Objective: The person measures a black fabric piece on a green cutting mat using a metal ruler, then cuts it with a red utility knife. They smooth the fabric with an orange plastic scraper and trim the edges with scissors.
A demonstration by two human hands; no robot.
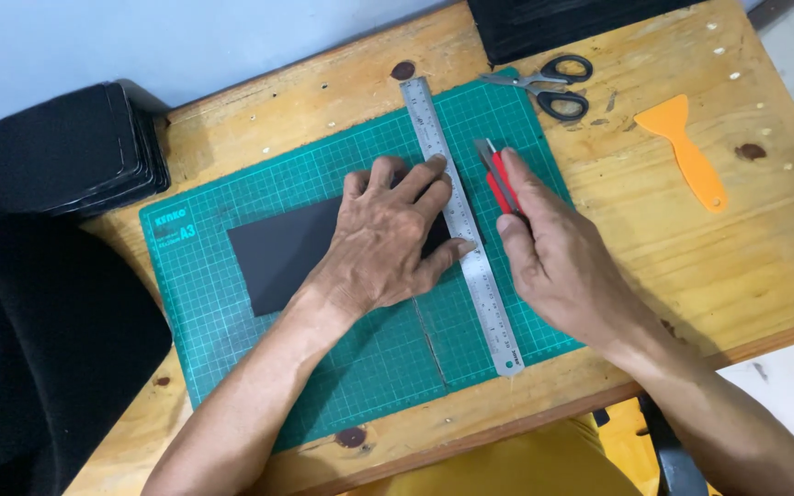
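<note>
A green cutting mat [232, 340] lies on the wooden table [737, 266] and serves as the landmark here; on the mat a dark sheet [277, 253] lies flat, left of the mat's middle, and a steel ruler [484, 294] runs lengthwise from the mat's far edge to its near edge, right of the middle; the sheet's right end lies under the left hand, beside the ruler, though the hand hides whether it goes beneath the ruler; the left hand [388, 239] lies spread and flat, palm down, over the sheet's right end, its fingertips pressing on the ruler's left edge, so it grips nothing but pins both down; the right hand [553, 257] is closed around a red utility knife [500, 179], whose blade end points away from the person and sits on the mat just beside the ruler's right edge, toward the mat's far end; off the mat's far right corner a pair of black-handled scissors [549, 84] rests on the table; farther right of the mat lies an orange plastic scraper [688, 152]; beyond the mat's left side stands a stack of dark sheets [57, 147], and another dark stack [562, 23] sits past the mat's far edge.
</note>
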